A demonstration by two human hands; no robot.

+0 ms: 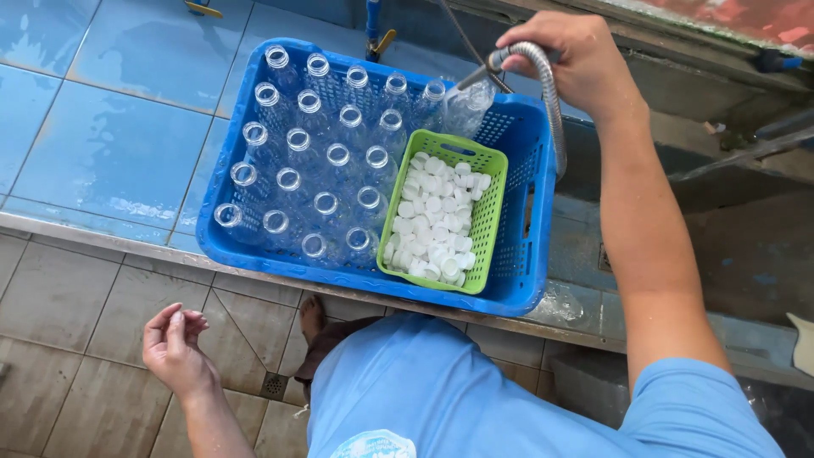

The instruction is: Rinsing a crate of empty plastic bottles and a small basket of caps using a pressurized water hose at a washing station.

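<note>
gripping a metal hose point(543, 72), right hand point(568, 55); left hand point(174, 343) loosely open (empty); bottles point(314, 161), green cap basket point(487, 199) crowding blue crate point(509, 297)

head view | looks steeply down | close over blue crate point(517, 280)

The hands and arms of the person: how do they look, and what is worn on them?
Both hands, left and right, are bare: no gloves, rings or watch visible. The forearms are bare too. A short light-blue sleeve covers the right upper arm, part of a light-blue shirt.
</note>
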